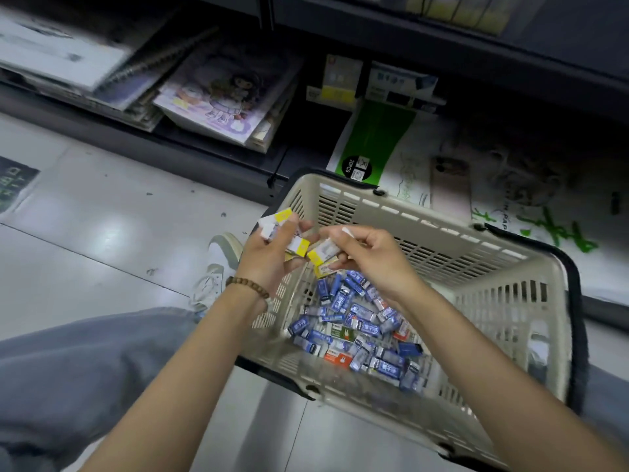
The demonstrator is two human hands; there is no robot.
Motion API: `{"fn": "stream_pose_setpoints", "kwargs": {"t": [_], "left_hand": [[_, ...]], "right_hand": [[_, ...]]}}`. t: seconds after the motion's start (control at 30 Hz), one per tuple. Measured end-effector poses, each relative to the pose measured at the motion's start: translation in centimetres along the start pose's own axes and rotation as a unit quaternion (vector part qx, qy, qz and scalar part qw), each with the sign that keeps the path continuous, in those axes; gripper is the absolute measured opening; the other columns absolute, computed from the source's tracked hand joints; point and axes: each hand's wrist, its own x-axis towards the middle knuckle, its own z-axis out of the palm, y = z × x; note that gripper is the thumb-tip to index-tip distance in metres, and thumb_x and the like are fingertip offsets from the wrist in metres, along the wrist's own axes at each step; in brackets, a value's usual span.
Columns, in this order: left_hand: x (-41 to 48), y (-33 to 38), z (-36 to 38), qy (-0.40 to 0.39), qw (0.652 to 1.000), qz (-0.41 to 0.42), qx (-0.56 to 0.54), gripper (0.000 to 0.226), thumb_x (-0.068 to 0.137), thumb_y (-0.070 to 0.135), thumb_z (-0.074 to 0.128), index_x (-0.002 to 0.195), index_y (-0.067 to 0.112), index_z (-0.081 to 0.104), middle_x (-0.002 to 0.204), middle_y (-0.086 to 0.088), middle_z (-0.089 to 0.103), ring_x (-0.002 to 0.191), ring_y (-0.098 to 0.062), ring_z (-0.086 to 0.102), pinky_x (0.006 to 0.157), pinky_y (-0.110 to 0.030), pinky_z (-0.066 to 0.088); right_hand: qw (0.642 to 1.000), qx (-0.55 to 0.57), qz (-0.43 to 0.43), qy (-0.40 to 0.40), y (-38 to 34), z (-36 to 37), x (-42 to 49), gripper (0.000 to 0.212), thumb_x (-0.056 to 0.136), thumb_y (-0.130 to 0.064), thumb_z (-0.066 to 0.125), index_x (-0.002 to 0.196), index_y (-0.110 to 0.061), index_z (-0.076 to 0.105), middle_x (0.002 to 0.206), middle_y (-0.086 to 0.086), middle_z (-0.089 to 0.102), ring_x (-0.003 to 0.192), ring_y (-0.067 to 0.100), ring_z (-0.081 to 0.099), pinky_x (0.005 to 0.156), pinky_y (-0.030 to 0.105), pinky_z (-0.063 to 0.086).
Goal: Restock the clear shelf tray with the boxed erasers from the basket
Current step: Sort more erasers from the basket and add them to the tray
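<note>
Over the basket (425, 227), the left hand (269, 262) curls round a stack of yellow-ended boxed erasers (299, 247) while the right hand (374, 260) pinches one more onto it, probably building a handful for the blurred clear shelf tray (337, 92) beyond.

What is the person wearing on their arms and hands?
No sleeves or gloves show on either arm. The left hand has a brown wooden bead bracelet round its wrist. The right hand has a bare wrist, with no watch or band.
</note>
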Motion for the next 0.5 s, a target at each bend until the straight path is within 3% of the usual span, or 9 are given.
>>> {"fn": "stream_pose_setpoints", "kwargs": {"t": [0.1, 0.17, 0.27, 0.4, 0.5], "left_hand": [[0.0, 0.1, -0.8, 0.001, 0.997, -0.073, 0.009, 0.032, 0.091, 0.039, 0.055, 0.098, 0.009, 0.063, 0.082, 0.0, 0.075, 0.076, -0.015, 0.072, 0.057, -0.021, 0.055], [-0.2, 0.2, -0.8, -0.058, 0.989, -0.125, 0.051, 0.05, 0.079, 0.049, 0.06, 0.104, 0.007, 0.063, 0.089, -0.005, 0.075, 0.082, -0.019, 0.072, 0.057, -0.019, 0.055], [-0.5, 0.3, -0.8, -0.125, 0.979, -0.139, 0.081, 0.06, 0.064, 0.045, 0.073, 0.11, 0.009, 0.06, 0.097, -0.005, 0.074, 0.09, -0.022, 0.071, 0.059, -0.017, 0.054], [-0.1, 1.4, -1.7, -0.077, 0.986, -0.105, 0.101, 0.048, 0.064, 0.034, 0.074, 0.105, 0.012, 0.064, 0.091, 0.0, 0.075, 0.083, -0.016, 0.072, 0.054, -0.016, 0.053], [0.5, 2.7, -2.6, -0.041, 0.994, -0.052, 0.082, 0.039, 0.066, 0.033, 0.071, 0.099, 0.013, 0.066, 0.087, 0.001, 0.074, 0.081, -0.014, 0.072, 0.051, -0.015, 0.051]], "right_hand": [[1.0, 0.013, -0.016, 0.01, -1.1, -1.3, 0.2, 0.017, 0.087, -0.015, 0.062, 0.102, -0.009, 0.068, 0.068, -0.004, 0.065, 0.051, 0.005, 0.06, 0.059, 0.016, 0.054], [1.0, 0.01, -0.019, 0.007, -1.4, -1.0, 0.6, 0.013, 0.083, -0.011, 0.067, 0.095, -0.007, 0.065, 0.074, 0.001, 0.065, 0.052, 0.007, 0.06, 0.056, 0.016, 0.054], [1.0, 0.004, 0.0, 0.016, -0.4, 0.2, 1.6, 0.02, 0.086, -0.01, 0.064, 0.102, 0.002, 0.064, 0.073, 0.006, 0.061, 0.053, 0.007, 0.06, 0.059, 0.017, 0.056], [0.998, 0.053, 0.044, -0.008, 1.9, -0.5, 4.0, 0.022, 0.096, -0.018, 0.05, 0.107, -0.006, 0.066, 0.084, 0.005, 0.069, 0.068, 0.007, 0.066, 0.064, 0.016, 0.055], [0.991, -0.104, 0.076, 0.039, 6.2, -2.7, 6.5, 0.03, 0.093, -0.019, 0.055, 0.118, -0.002, 0.061, 0.112, 0.011, 0.066, 0.092, 0.014, 0.062, 0.079, 0.019, 0.052]]}}
